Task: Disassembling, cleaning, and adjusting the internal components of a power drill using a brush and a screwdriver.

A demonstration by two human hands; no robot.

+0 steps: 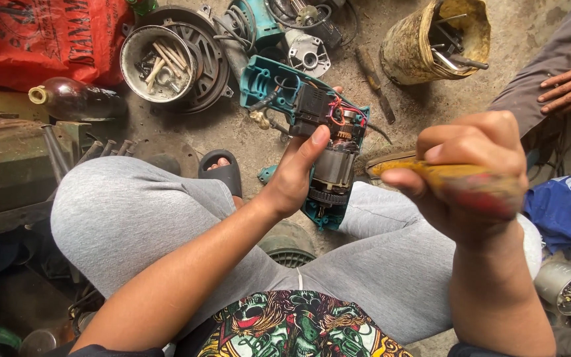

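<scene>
Left hand (297, 173) wrapped around an opened teal power drill (312, 132), held over the knees, thumb on the motor. Right hand (474, 175) clenched on a yellow-handled screwdriver (431, 173), just right of the drill. Probably heavy, rigid; exposed red wires (338, 109) fragile, so best gripped by the casing. Cluttered floor beyond; free room only between hands.

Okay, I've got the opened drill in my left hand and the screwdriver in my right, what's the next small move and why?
Probably bring the screwdriver tip down toward the opened drill. The right hand holds the tool raised, apart from the drill, while the left hand grips the drill with its motor and wires exposed and facing up. Which screw or part to touch cannot be told from here.
</scene>
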